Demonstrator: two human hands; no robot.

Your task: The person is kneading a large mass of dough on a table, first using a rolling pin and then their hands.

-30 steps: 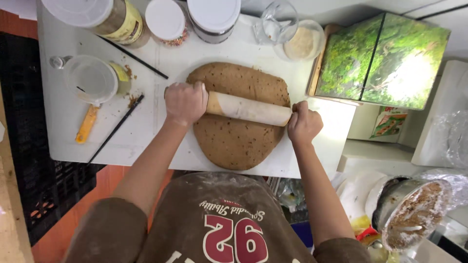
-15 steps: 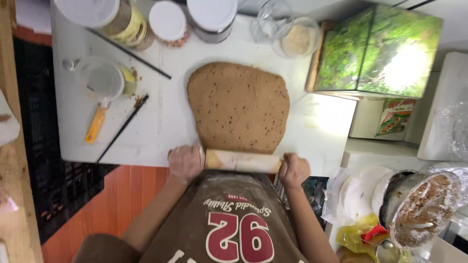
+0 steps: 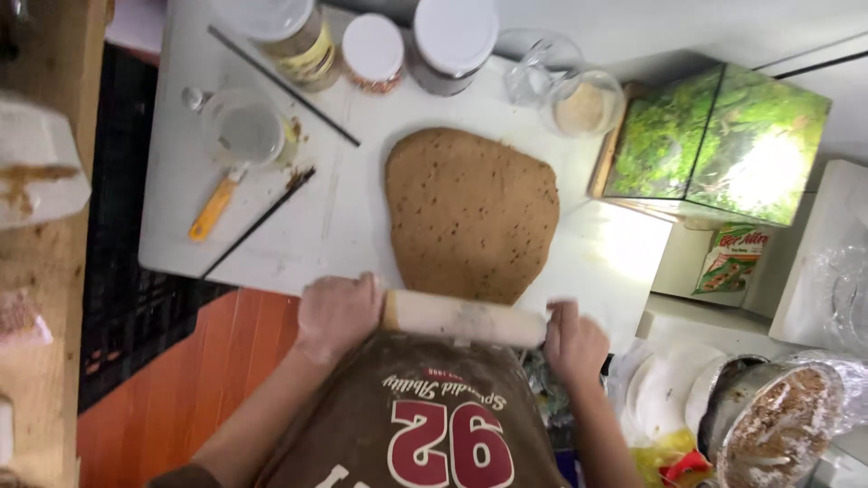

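Two hands, one pin: both of the person's hands are closed on the ends of a rolling pin (image 3: 463, 318).
Far left of the grip: black crate (image 3: 127, 298) beside the white board (image 3: 353, 235); wooden surface further out.
Up and left of the left hand: clear measuring cup (image 3: 242, 132), yellow-handled tool (image 3: 213, 208) below it, two thin dark sticks (image 3: 258, 222) lying on the board.
Left hand (image 3: 338, 313): fingers curled over the pin's left end, wrapped tight.
Rolling pin: pale, lying crosswise at the board's near edge, touching the near rim of the dough.
Dough (image 3: 470, 213): brown, speckled, rolled flat, just beyond the pin, away from the body.
Beyond the dough: three white-lidded jars (image 3: 372, 47), glass bowl of tan powder (image 3: 586, 105).
Right hand (image 3: 573, 343): closed on the pin's right end, slightly blurred.
Right of the grip: green leaf-print box (image 3: 723, 145), metal bowl of brown crumbs (image 3: 778, 425).
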